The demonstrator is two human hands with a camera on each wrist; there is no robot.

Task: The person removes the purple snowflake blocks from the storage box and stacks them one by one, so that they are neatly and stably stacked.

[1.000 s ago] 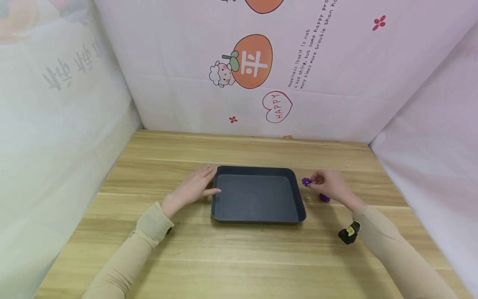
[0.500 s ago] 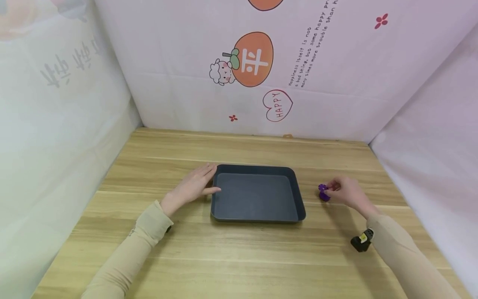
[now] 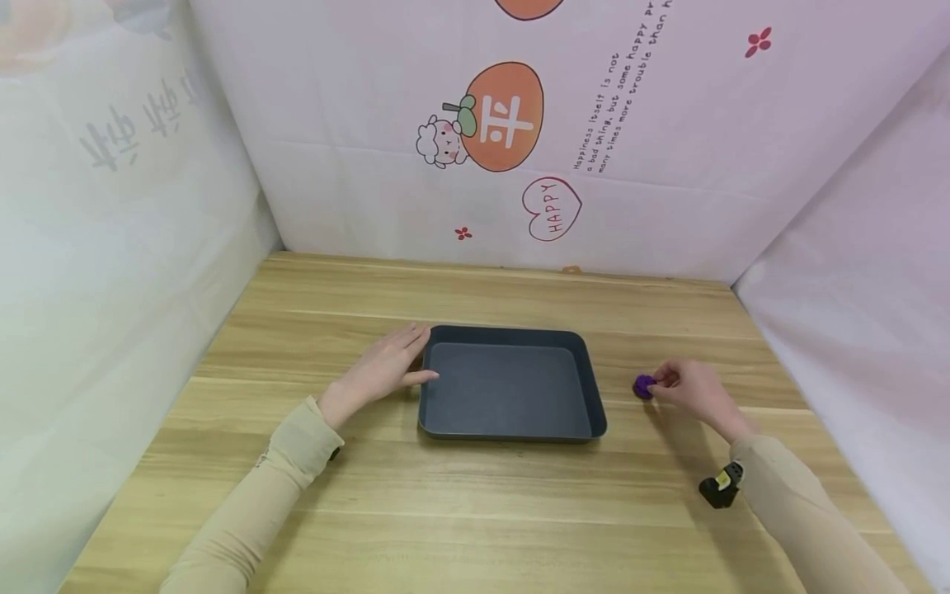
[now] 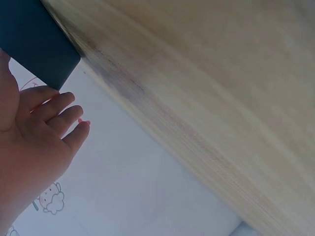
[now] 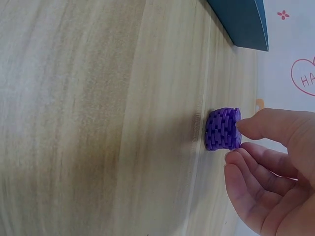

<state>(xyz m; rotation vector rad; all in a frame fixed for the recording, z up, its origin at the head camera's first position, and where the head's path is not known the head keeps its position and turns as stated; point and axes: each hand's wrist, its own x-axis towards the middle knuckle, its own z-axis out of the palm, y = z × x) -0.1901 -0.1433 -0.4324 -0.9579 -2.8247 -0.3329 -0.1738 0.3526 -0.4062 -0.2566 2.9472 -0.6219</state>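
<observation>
A short stack of purple notched discs (image 5: 220, 130) stands on the table, right of the dark grey tray (image 3: 512, 392). My right hand (image 3: 693, 389) pinches the top disc (image 5: 238, 117) between thumb and fingertips, level on top of the stack. In the right wrist view the notches of several discs show along the stack's side. My left hand (image 3: 380, 370) rests at the tray's left rim, fingers nearly straight along the outside, thumb reaching over the edge. The left wrist view shows the fingers (image 4: 64, 114) beside the tray's corner.
The wooden table (image 3: 475, 520) carries the tray near its middle, and bare tray floor shows. White printed cloth (image 3: 356, 190) closes off the back and both sides. A small black device (image 3: 720, 487) hangs under my right wrist.
My right hand has moved right, from near the tray back to the stack, and lowered the disc it holds onto the top. My left hand and the tray have stayed put.
</observation>
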